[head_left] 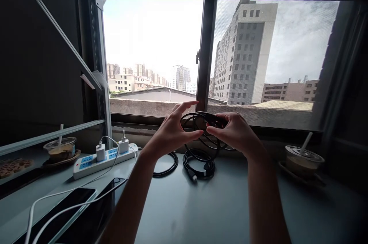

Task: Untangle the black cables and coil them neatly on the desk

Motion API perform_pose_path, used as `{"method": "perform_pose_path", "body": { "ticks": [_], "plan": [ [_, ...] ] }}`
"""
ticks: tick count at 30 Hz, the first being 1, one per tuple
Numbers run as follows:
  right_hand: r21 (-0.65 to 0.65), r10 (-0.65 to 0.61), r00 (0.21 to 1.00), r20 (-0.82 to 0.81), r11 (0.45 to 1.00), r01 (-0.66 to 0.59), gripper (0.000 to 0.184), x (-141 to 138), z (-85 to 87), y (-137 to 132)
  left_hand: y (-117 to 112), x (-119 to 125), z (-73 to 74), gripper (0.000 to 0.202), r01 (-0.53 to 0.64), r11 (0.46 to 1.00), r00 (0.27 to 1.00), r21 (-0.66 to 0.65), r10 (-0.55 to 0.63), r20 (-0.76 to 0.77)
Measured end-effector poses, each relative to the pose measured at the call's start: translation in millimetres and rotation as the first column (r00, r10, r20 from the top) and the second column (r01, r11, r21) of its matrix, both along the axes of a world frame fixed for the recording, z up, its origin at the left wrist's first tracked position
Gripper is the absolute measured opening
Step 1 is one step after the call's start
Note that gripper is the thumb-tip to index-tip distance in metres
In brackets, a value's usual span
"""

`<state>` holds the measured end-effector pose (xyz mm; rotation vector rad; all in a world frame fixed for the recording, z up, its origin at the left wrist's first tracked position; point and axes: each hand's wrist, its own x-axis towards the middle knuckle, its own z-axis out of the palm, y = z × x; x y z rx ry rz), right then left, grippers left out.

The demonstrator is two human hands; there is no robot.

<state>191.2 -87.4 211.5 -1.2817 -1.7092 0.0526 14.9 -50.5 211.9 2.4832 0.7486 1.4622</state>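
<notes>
Loops of a black cable (211,116) hang in the air above the table, gripped by my right hand (234,131) between thumb and fingers. My left hand (175,127) is open at the left side of these loops, thumb and index finger spread apart; whether it touches the cable I cannot tell. Below the hands, a coiled black cable (198,163) with HDMI-like plugs (192,175) lies on the table. Another coiled black cable (169,169) rests to its left, partly hidden behind my left forearm.
A white power strip (106,159) with chargers (100,152) stands at left. White cords (69,207) cross dark phone-like devices (63,213) in front. Lidded cups with straws stand on both sides, left (60,150) and right (304,159). A window (155,44) rises behind the grey table (201,213).
</notes>
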Motion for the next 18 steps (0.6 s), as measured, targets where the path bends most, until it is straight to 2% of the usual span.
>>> {"method": "perform_pose_path", "body": {
  "ticks": [2,3,7,8,11,14,16,18],
  "plan": [
    [0.049,-0.008,0.996,0.087,0.999,0.004,0.016,-4.3,0.6,-2.3,5.6,3.5,-4.9,0.067,0.041,0.999,0.998,0.016,-0.040,-0.057],
    [0.065,-0.006,0.991,0.132,0.998,-0.002,0.016,-6.7,0.5,-3.4,9.3,6.3,-7.6,0.061,0.043,0.999,0.996,0.006,-0.043,-0.074],
    [0.082,-0.047,0.971,0.234,0.996,0.028,0.019,-15.0,-0.7,-8.1,24.2,17.2,-17.0,0.014,0.021,0.994,0.997,-0.107,-0.030,-0.077],
    [0.091,-0.081,0.969,0.232,0.994,0.062,0.019,-16.0,-0.7,-9.9,26.5,18.5,-18.2,0.011,0.035,0.988,0.997,-0.148,-0.044,-0.061],
    [0.105,-0.135,0.970,0.204,0.988,0.116,0.017,-16.5,1.0,-16.6,28.5,17.2,-17.6,0.021,0.154,0.948,0.988,-0.278,-0.147,0.048],
    [0.100,-0.078,0.987,0.143,0.993,0.065,0.015,-14.6,3.8,-20.1,25.0,11.2,-12.4,0.024,0.295,0.874,0.949,-0.386,-0.221,0.225],
    [0.108,-0.012,0.997,0.076,0.994,0.003,0.015,-13.5,4.8,-16.8,22.2,7.1,-8.4,0.029,0.314,0.842,0.920,-0.438,-0.156,0.361],
    [0.098,0.059,0.998,0.019,0.993,-0.060,0.019,-13.4,4.3,-8.6,20.2,4.2,-5.2,0.035,0.306,0.833,0.864,-0.460,-0.041,0.502]
  ]
}}
